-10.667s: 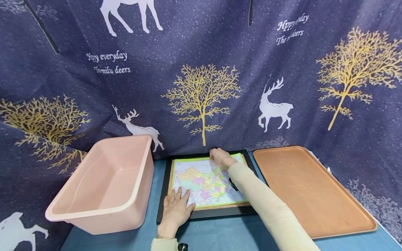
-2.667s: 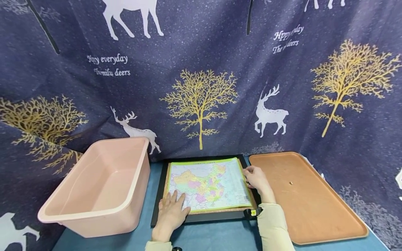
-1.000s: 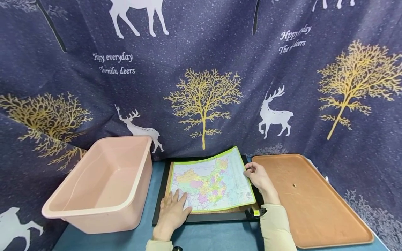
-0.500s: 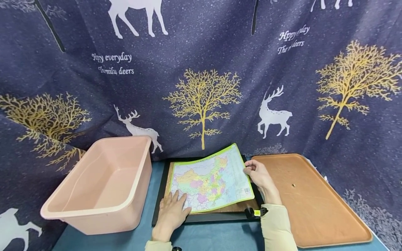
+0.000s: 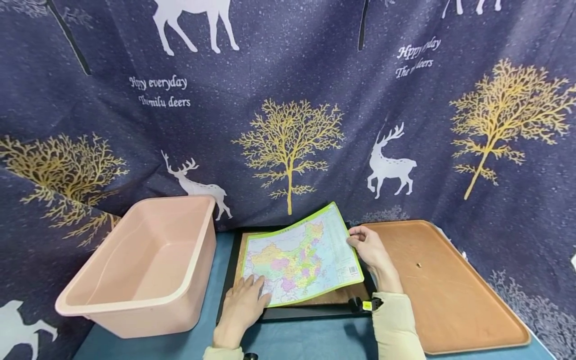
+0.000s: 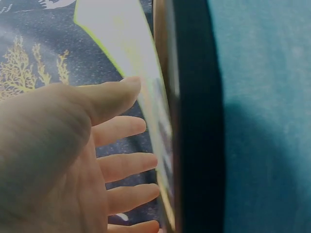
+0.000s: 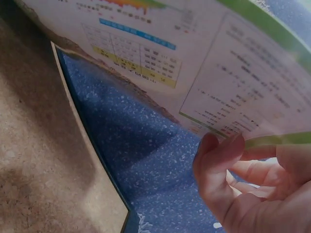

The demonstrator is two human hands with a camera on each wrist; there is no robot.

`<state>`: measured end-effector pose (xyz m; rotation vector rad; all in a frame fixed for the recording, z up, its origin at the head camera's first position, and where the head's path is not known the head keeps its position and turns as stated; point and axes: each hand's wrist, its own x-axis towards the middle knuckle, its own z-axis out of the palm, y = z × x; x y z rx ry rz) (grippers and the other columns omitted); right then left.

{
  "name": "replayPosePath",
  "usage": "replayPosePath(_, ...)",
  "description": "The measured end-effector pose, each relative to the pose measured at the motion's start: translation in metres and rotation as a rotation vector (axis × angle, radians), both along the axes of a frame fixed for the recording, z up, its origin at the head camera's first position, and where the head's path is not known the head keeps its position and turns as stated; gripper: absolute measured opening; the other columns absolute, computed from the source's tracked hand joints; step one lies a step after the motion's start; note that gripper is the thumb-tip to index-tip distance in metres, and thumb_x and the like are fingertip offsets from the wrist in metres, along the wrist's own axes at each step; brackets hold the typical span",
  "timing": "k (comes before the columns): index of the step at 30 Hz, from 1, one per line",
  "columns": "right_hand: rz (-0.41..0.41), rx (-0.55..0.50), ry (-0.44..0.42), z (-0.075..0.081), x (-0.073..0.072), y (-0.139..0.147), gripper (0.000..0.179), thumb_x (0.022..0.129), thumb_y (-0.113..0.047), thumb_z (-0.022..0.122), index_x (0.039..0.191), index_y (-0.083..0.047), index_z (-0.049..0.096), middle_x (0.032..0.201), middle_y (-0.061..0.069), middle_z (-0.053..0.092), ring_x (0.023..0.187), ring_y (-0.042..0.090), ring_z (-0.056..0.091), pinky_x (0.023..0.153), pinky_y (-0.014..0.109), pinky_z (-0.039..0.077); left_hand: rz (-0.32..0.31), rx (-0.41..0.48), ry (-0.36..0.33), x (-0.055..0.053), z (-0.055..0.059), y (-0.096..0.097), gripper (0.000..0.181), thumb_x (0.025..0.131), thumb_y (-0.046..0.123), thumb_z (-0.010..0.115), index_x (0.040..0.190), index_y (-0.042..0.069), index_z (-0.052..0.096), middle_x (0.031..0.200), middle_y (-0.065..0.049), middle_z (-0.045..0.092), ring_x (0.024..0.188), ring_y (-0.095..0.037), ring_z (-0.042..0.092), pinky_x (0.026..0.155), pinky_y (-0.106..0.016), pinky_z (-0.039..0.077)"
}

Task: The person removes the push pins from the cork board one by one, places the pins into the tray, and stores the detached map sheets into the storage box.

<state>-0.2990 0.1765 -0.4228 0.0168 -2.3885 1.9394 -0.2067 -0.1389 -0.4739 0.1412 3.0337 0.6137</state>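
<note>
A green-edged map sheet [image 5: 288,260] lies over a black-framed corkboard [image 5: 315,314], its right side lifted and curving up off the cork. My right hand [image 5: 371,252] pinches the sheet's right edge between thumb and fingers. In the right wrist view the printed underside of the sheet [image 7: 136,58] faces the camera, above bare cork [image 7: 39,145]. My left hand [image 5: 243,305] rests at the sheet's lower left corner, fingers extended. Seen from the left wrist, the fingertips of that hand [image 6: 68,131] are right at the sheet.
A pink plastic basin [image 5: 189,285] stands left of the board. To the right is a brown tray [image 5: 459,300] bearing a tiny brass-coloured piece [image 5: 419,265]. Behind hangs a dark blue cloth [image 5: 252,175] with deer and trees. The table cover is blue [image 5: 310,340].
Earlier my right hand was at the board's top edge; it has since gone to the sheet's right edge and raised that side. The tiny brass-coloured piece has appeared on the tray.
</note>
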Motion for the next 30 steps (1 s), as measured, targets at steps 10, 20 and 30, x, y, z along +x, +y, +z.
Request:
replayPosePath(10, -0.009, -0.057, -0.004, 0.0, 0.001, 0.002, 0.02, 0.092, 0.007, 0.054, 0.111, 0.011, 0.053, 0.082, 0.005, 0.057, 0.067, 0.011, 0.055, 0.055, 0.022, 0.046, -0.03, -0.049, 0.473, 0.016, 0.022, 0.001, 0.033, 0.087, 0.025, 0.075, 0.116, 0.009, 0.072, 0.106, -0.011, 0.071, 0.089, -0.032, 0.068, 0.066, -0.049, 0.055)
replayPosePath(20, -0.021, -0.125, -0.027, 0.009, 0.002, 0.004, 0.023, 0.095, 0.004, 0.054, 0.117, 0.012, 0.051, 0.087, 0.005, 0.065, 0.069, 0.01, 0.061, 0.058, 0.023, 0.051, -0.09, -0.099, 0.735, 0.044, 0.06, -0.015, 0.024, 0.088, 0.022, 0.073, 0.11, 0.013, 0.074, 0.106, -0.005, 0.071, 0.099, -0.027, 0.065, 0.079, -0.047, 0.053)
replayPosePath(30, -0.015, -0.185, -0.06, 0.012, 0.003, 0.0, 0.024, 0.096, 0.004, 0.052, 0.118, 0.011, 0.05, 0.087, 0.003, 0.063, 0.066, 0.009, 0.06, 0.053, 0.021, 0.049, -0.097, -0.124, 0.982, 0.072, 0.094, -0.065, 0.061, 0.103, 0.054, 0.035, 0.103, 0.008, 0.074, 0.097, -0.008, 0.071, 0.09, -0.029, 0.066, 0.074, -0.048, 0.05)
